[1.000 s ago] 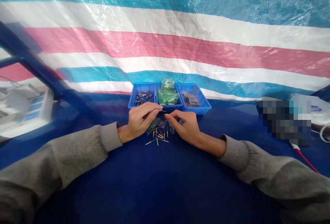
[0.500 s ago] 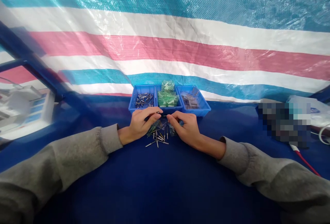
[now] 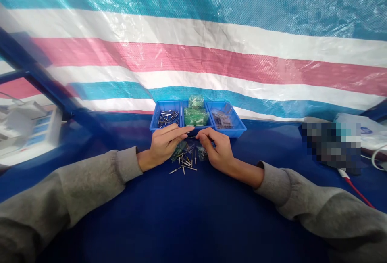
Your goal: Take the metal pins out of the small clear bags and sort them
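A thin, straight, silver metal pin [image 3: 192,137] is in the little gap between the tips of the two hands; it lies nearly flat and points from one hand to the other; it is so small that its ends are hard to see. The bare left hand [image 3: 165,144] has its thumb and fingers pressed close, and they look to be pinching one end of the pin; if more is tucked inside, I cannot tell; the bare right hand [image 3: 218,147] has its thumb and pointing finger curled together, and they look to be pinching the other end.

I think the step in hand is tiny finger work on this one pin, with both hands helping; the next move seems to call for a soft, steady pinch and well lined-up hands, as such a skinny thing could slip.

Just on the near side of the fingertips is a messy pile of skinny metal pins with whitish ends [image 3: 186,163]; a crinkly green see-through plastic bag [image 3: 179,150] is by the left fingers; a small clear plastic bag with dark bits [image 3: 203,153] peeks out by the right fingers; all lie on a flat, dark blue table [image 3: 193,214].

Past the fingertips are three open, bright blue plastic bins side by side; the left bin [image 3: 152,124] has dark metal pins [image 3: 168,117], the middle bin [image 3: 203,128] green bags [image 3: 196,117], the right bin [image 3: 231,132] clear flat bags [image 3: 223,120].
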### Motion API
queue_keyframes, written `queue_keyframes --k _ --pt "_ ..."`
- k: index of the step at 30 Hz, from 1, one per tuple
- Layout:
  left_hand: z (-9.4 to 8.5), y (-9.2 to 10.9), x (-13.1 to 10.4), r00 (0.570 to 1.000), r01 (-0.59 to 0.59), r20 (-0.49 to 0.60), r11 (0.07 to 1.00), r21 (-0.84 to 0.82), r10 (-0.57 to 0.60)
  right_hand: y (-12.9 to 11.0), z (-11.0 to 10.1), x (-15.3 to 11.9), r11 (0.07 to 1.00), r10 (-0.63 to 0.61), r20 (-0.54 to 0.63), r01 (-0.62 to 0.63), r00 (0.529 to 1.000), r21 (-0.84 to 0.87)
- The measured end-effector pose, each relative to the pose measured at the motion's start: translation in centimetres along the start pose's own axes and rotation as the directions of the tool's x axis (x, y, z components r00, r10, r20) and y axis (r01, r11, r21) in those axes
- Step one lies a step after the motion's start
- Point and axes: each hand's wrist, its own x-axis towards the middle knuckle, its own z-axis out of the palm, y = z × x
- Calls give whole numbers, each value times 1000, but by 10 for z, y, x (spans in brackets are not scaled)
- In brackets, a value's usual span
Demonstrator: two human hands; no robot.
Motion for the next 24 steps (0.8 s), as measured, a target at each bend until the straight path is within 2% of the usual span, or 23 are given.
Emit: queue_keyframes --k 5,11,17,24 --pt "0 0 -1 999 24 47 998 -59 -22 0 0 0 1000 15 2 -15 1000 21" --pt "2 0 -2 998 63 -31 998 9 -63 2 1 0 1000 12 -17 -11 1000 15" --pt "2 1 -2 997 69 -23 997 45 -68 3 2 -2 1000 3 -7 -3 1000 -2" --pt "3 -1 -3 998 56 -25 998 -10 -56 1 2 0 1000 -8 5 8 1000 -21"
